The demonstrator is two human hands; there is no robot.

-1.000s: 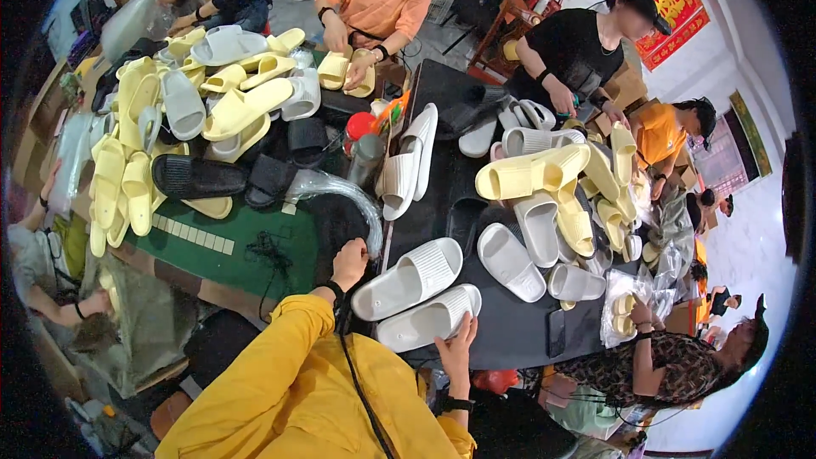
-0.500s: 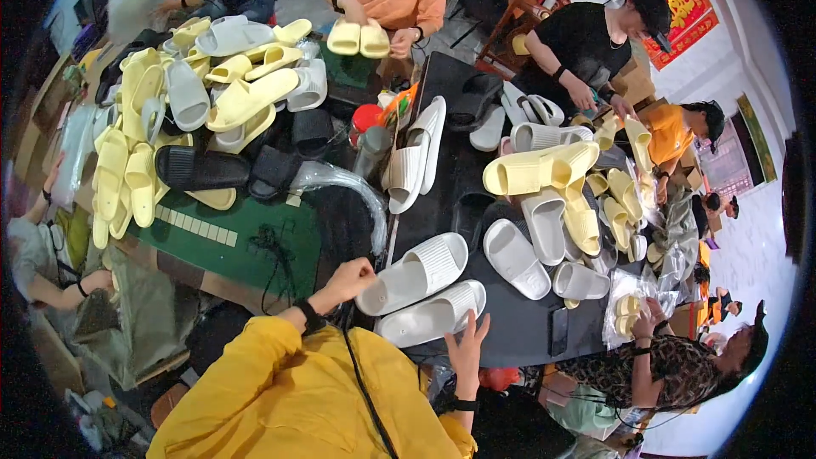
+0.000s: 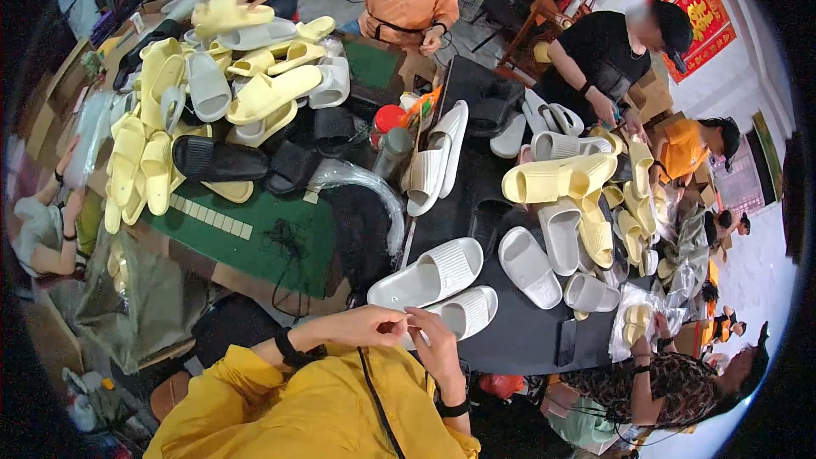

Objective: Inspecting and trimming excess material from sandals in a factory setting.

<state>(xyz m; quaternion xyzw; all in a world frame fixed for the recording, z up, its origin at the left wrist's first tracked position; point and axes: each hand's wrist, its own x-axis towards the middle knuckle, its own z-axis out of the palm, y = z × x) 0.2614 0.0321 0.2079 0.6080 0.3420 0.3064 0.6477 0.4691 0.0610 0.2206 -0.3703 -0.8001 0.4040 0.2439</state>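
Observation:
My left hand and my right hand meet in front of my chest at the near table edge. Their fingers are bent and pinched together at the tips; anything between them is too small to make out. Just beyond lies a pair of light grey slide sandals with ribbed straps. The farther sandal is nearly all in view, while my right hand covers part of the nearer sandal. A black cord hangs down over my yellow top.
A heap of yellow, grey and black slides covers the left table with its green mat. More grey slides and yellow slides lie to the right, near a dark phone. A red-lidded jar stands mid-table. Several co-workers surround the tables.
My hands have left the two sides of the grey pair and come together in front of it. The co-worker in orange across the table has reached toward the heap with yellow slides.

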